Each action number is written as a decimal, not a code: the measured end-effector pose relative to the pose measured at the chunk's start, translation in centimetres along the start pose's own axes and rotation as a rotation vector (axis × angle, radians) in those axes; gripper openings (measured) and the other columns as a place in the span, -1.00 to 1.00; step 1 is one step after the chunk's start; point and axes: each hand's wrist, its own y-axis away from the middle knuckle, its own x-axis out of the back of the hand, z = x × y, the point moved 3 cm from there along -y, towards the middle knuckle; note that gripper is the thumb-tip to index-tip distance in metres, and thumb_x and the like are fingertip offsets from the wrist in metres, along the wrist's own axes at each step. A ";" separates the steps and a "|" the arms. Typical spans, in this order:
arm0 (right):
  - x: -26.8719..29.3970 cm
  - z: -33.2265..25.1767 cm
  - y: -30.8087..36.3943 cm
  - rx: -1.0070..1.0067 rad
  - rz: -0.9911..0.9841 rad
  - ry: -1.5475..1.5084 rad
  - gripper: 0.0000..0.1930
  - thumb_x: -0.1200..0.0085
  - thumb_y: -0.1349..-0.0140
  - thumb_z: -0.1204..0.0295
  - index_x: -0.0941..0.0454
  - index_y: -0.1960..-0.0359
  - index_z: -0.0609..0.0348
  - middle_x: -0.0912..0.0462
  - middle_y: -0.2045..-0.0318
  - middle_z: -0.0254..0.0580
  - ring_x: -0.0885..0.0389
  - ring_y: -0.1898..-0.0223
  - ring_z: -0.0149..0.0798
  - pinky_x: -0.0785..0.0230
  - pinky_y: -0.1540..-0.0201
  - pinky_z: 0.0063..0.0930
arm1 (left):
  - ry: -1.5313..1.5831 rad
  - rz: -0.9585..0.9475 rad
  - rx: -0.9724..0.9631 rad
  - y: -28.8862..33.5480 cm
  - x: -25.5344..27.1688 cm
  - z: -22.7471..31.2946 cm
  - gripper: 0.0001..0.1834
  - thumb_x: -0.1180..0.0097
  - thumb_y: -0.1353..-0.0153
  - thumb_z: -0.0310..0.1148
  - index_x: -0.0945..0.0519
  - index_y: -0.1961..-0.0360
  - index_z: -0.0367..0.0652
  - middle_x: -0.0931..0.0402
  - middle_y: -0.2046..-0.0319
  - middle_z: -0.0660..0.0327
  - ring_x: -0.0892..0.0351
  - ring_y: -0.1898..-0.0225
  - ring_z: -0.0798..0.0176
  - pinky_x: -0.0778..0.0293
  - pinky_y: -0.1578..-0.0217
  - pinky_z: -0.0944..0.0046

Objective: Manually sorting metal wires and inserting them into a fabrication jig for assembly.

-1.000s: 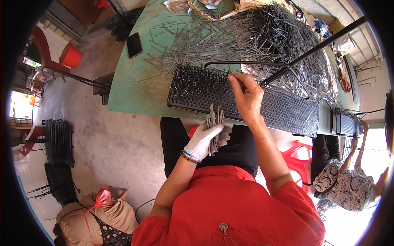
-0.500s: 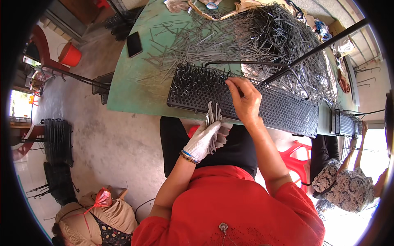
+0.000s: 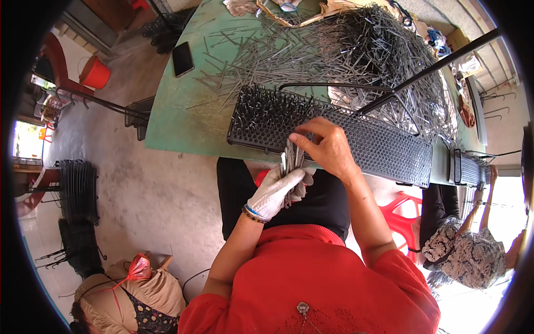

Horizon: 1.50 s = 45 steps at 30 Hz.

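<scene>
My left hand (image 3: 273, 192), in a white knit glove, is closed round an upright bundle of thin grey strips (image 3: 289, 158) just off the table's near edge. Over the top of that bundle, my bare right hand (image 3: 327, 146) has its thumb and forefinger pinched together at the strip ends; whether a strip is between them is hidden. Behind both hands lies a black perforated metal panel (image 3: 384, 146) with rows of small round holes. Dark strips (image 3: 267, 111) stand up thickly from the holes in its left part, while the right part shows bare holes.
A large heap of loose grey strips (image 3: 378, 50) covers the back of the green table (image 3: 183, 117). A black bar (image 3: 445, 61) slants over the panel. A phone (image 3: 182, 59) lies at the left edge. Other people sit at lower left (image 3: 133, 295) and right (image 3: 473, 250).
My right hand has moved from the edge of the filled holes down and left to the top of the strip bundle. The left hand stays nearly in place.
</scene>
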 end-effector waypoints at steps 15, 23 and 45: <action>0.8 0.4 -1.1 -0.206 0.326 -0.328 -0.77 -0.18 -0.28 0.33 -0.63 0.25 0.31 -0.56 0.60 -0.44 -0.37 0.63 -0.63 -0.20 0.58 -0.71 | 0.024 0.045 0.076 0.0 0.8 -0.8 -0.70 0.04 -0.40 -0.21 -0.57 0.05 -0.20 -0.54 0.42 0.34 -0.44 0.53 0.59 -0.38 0.54 0.56; -1.2 1.2 -1.8 0.014 0.496 -0.163 -0.83 -0.21 -0.26 0.39 -0.64 0.24 0.26 -0.54 0.62 -0.51 -0.32 0.60 -0.69 -0.20 0.54 -0.75 | 0.007 0.058 0.076 -0.2 0.8 -1.1 -0.72 0.00 -0.39 -0.21 -0.56 0.08 -0.18 -0.55 0.43 0.33 -0.45 0.55 0.59 -0.38 0.57 0.56; -0.9 0.3 -1.9 0.135 0.382 -0.130 -0.88 -0.19 -0.23 0.51 -0.61 0.23 0.28 -0.65 0.46 -0.30 -0.54 0.55 -0.57 -0.39 0.48 -0.65 | 0.037 0.079 0.103 -0.3 1.2 -1.4 -0.73 0.01 -0.38 -0.22 -0.57 0.09 -0.17 -0.56 0.43 0.34 -0.47 0.55 0.57 -0.39 0.57 0.55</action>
